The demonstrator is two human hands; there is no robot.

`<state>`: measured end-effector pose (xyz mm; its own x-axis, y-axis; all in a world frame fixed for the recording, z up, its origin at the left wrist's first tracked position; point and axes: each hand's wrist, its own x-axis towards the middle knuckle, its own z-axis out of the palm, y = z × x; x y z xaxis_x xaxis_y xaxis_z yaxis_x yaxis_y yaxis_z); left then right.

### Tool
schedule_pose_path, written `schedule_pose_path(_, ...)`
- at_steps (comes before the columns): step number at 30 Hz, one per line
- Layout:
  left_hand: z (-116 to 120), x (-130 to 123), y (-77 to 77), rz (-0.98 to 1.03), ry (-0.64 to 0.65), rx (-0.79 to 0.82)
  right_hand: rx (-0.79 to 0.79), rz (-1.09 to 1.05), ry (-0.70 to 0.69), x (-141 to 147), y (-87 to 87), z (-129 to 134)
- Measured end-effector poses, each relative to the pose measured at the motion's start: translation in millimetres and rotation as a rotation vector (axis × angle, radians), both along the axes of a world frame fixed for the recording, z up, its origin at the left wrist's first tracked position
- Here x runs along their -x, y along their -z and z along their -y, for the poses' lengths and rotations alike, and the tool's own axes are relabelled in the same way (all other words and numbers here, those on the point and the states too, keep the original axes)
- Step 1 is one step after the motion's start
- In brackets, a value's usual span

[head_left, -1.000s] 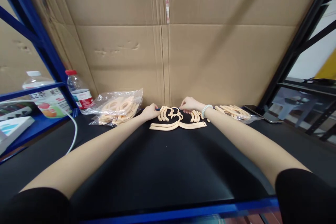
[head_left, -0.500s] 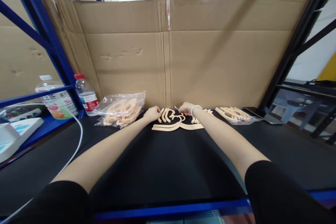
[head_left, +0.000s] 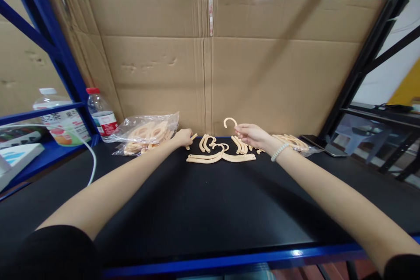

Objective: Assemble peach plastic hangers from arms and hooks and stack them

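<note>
A beige hook (head_left: pixel 230 120) is pinched in my right hand (head_left: pixel 255 134), raised above the table, its curve pointing left. My left hand (head_left: pixel 183 137) is closed on a short beige piece (head_left: pixel 193 137) beside the bagged parts. Between my hands, near the back edge, lie curved beige arms (head_left: pixel 204 143) on the left and more arms (head_left: pixel 239 145) on the right, with small hooks among them. In front of these, a beige hanger (head_left: pixel 222 156) with long arms lies flat on the black table.
A clear bag of beige parts (head_left: pixel 149 133) sits at the back left, beside a red-capped bottle (head_left: pixel 104 118). Another bag (head_left: pixel 292 142) and a phone (head_left: pixel 323 145) lie at the back right. Cardboard (head_left: pixel 157 74) stands behind the table (head_left: pixel 210 210).
My right hand has moved right and lifted the hook off the table. My left hand has shifted slightly left, away from the loose arms. The view has moved a little.
</note>
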<state>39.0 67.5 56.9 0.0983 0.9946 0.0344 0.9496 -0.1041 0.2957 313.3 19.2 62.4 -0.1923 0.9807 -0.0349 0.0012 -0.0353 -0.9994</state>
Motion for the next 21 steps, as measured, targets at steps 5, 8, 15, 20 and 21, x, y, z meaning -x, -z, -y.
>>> schedule_pose_path(5,20,1,-13.3,0.099,0.037,-0.032,-0.104,-0.261,0.032,4,16.3,38)
schedule_pose_path(8,37,1,-23.5,0.184,0.106,-0.090,-0.125,-0.331,0.000,10,26.2,53)
schedule_pose_path(15,82,-2,-50.6,0.436,0.230,-0.283,-0.139,-0.353,-0.070,23,37.6,63)
schedule_pose_path(20,127,-13,6.0,0.802,0.396,-0.463,-0.100,-0.343,-0.108,32,52.4,71)
schedule_pose_path(21,135,-14,20.0,0.827,0.428,-0.449,-0.074,-0.332,-0.113,33,55.8,73)
